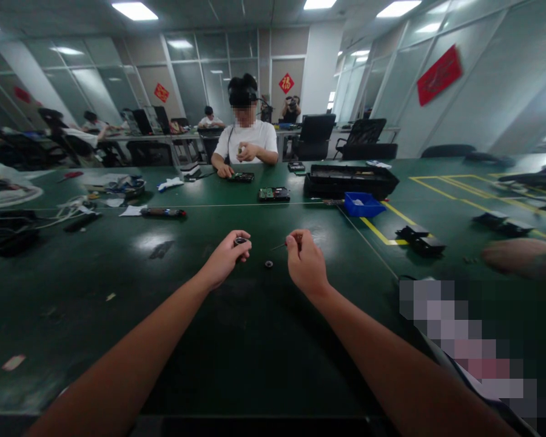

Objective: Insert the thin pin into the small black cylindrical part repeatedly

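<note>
My left hand [230, 258] is closed round a small dark ring-shaped part [241, 241], held above the green table [236, 376]. In my right hand [306, 261], fingers pinch a thin screwdriver [279, 246] whose shaft points left toward the other hand; its handle is mostly hidden by the fingers. A small round metal part [269, 264] lies on the table between my two hands, touched by neither.
Beyond my hands lie a circuit-board device [273, 194], a blue bin [364, 204] and a long black tray [351, 181]. An electric screwdriver [164, 212] lies left. A person [246, 142] sits opposite; another person's hand [514, 256] reaches in at right.
</note>
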Tool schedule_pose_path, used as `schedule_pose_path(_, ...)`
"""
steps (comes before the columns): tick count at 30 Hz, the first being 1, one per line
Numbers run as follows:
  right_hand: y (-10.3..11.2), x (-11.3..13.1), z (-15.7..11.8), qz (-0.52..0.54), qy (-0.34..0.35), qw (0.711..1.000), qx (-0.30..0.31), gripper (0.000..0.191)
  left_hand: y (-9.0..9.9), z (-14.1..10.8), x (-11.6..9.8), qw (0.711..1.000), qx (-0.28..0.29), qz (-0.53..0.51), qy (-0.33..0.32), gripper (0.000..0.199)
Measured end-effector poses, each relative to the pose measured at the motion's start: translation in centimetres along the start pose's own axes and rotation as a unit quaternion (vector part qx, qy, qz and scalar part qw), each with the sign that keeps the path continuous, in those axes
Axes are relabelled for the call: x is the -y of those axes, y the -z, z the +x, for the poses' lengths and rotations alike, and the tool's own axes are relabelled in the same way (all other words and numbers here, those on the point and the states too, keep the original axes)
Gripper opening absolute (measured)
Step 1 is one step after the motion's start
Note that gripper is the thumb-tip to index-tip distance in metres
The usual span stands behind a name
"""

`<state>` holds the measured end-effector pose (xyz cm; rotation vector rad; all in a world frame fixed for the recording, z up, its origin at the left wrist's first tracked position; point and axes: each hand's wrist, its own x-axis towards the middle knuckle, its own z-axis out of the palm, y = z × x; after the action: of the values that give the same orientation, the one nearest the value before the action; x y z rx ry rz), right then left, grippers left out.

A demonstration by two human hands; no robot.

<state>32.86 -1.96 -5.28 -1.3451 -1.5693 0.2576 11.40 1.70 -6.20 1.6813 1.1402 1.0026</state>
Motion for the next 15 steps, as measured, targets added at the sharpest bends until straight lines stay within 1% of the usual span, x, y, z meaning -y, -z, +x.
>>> schedule_pose_path(1,0.0,0.1,0.0,0.006,-0.002,1.000,-0.001,0.019,0.0,0.0,-0.4,1.000,0.003,0.013,0.000,0.037)
schedule_pose_path(3,0.0,0.1,0.0,0.014,-0.003,1.000,-0.004,0.019,-0.2,0.1,-1.1,0.996,0.016,0.085,-0.014,0.035)
schedule_pose_path(6,0.1,0.0,-0.1,0.015,0.003,1.000,-0.011,0.019,-0.9,0.3,-1.7,0.973,0.057,0.217,-0.057,0.030)
schedule_pose_path(9,0.2,-0.1,0.0,0.008,0.005,1.000,-0.016,0.020,-1.9,0.8,-1.2,0.942,0.113,0.299,-0.101,0.031)
schedule_pose_path(11,0.2,-0.1,0.0,0.006,0.002,1.000,-0.015,0.020,-2.5,1.2,-0.6,0.924,0.136,0.341,-0.108,0.038)
schedule_pose_path(13,0.3,-0.1,0.0,0.007,-0.002,1.000,-0.011,0.020,-2.9,1.5,-0.2,0.911,0.140,0.373,-0.106,0.043)
schedule_pose_path(15,0.3,-0.1,0.0,0.008,-0.003,1.000,-0.007,0.020,-3.0,1.6,0.0,0.904,0.136,0.391,-0.104,0.044)
